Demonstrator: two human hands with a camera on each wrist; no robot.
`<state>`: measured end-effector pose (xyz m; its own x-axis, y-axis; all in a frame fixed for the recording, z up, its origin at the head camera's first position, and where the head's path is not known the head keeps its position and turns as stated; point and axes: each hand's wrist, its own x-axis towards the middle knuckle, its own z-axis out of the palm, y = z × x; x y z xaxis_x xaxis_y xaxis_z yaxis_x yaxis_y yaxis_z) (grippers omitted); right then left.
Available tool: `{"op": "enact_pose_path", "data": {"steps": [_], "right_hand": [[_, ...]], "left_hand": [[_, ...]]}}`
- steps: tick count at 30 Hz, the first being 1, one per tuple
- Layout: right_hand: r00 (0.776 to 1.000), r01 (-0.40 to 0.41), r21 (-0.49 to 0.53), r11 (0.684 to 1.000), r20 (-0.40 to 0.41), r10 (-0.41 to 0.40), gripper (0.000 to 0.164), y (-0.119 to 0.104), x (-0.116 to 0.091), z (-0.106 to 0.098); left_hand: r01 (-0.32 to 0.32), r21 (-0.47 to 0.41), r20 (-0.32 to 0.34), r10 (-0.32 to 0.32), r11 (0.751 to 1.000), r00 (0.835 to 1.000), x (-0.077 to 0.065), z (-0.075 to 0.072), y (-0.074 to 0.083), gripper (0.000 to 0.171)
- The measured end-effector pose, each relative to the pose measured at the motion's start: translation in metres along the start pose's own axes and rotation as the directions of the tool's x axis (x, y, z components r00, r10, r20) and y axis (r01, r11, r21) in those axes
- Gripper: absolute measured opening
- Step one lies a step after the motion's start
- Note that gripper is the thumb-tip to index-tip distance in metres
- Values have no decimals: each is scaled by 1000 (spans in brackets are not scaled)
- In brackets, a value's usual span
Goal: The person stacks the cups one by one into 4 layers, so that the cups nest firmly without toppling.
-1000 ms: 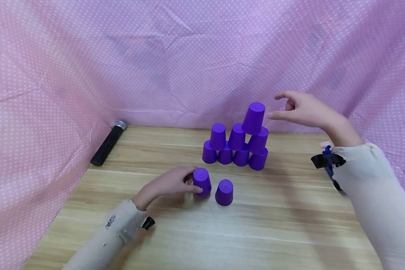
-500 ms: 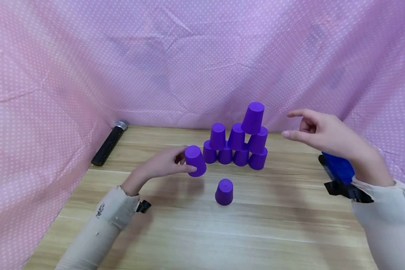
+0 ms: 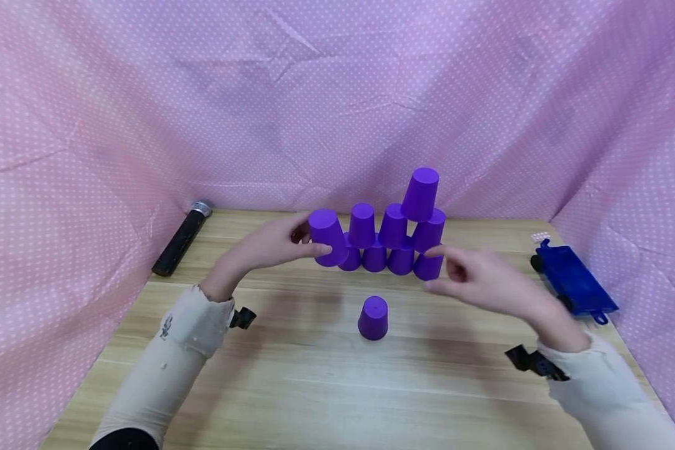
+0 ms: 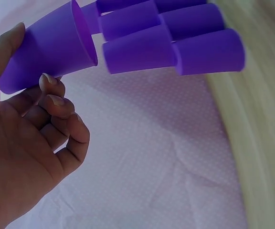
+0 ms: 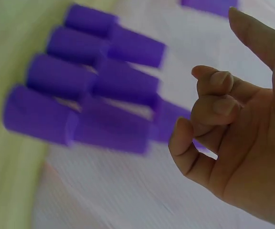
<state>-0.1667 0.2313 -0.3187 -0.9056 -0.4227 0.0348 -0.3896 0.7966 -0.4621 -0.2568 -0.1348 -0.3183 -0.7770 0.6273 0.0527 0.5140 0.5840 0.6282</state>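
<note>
My left hand (image 3: 267, 247) grips an upside-down purple cup (image 3: 325, 234) between thumb and fingers. The cup is raised off the table, left of a pyramid of like cups. In the left wrist view, thumb and fingertips pinch that cup (image 4: 47, 52) near its sides. The pyramid has a bottom row (image 3: 375, 257) of several cups, a middle row of three including a left one (image 3: 362, 226), and one top cup (image 3: 420, 195) at the right. Holding nothing, my right hand (image 3: 484, 278) hovers before the pyramid's right end, fingers loosely bent. A single upside-down purple cup (image 3: 373, 320) stands in front.
A black microphone (image 3: 181, 239) lies at the table's back left. On the right side stands a blue toy cart (image 3: 578, 278) with dark wheels. Pink dotted cloth (image 3: 337, 112) hangs around the wooden table (image 3: 405, 406).
My left hand has lifted its cup from the table and carried it up beside the pyramid's left end. My right hand has come away from the top cup, moving down toward the front.
</note>
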Motion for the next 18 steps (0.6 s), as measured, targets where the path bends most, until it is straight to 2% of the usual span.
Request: {"op": "enact_pose_path", "data": {"steps": [4, 9, 13, 16, 18], "right_hand": [[997, 22, -1, 1000, 72, -22, 55, -1, 9, 37], [990, 61, -28, 998, 127, -57, 64, -5, 18, 75], [988, 71, -37, 997, 142, -65, 69, -7, 24, 95], [987, 66, -37, 997, 147, -60, 71, -8, 28, 105], [987, 58, -26, 998, 151, -53, 70, -9, 31, 110]], "left_hand": [[-42, 8, -32, 42, 999, 999, 11, -9, 7, 34], [-34, 28, -49, 35, 999, 998, 26, -18, 16, 36], [-48, 60, -60, 51, 997, 997, 40, -21, 21, 36], [-67, 58, -64, 71, 996, 995, 52, -22, 23, 35], [-59, 58, -62, 62, 997, 996, 58, -23, 23, 36]]}}
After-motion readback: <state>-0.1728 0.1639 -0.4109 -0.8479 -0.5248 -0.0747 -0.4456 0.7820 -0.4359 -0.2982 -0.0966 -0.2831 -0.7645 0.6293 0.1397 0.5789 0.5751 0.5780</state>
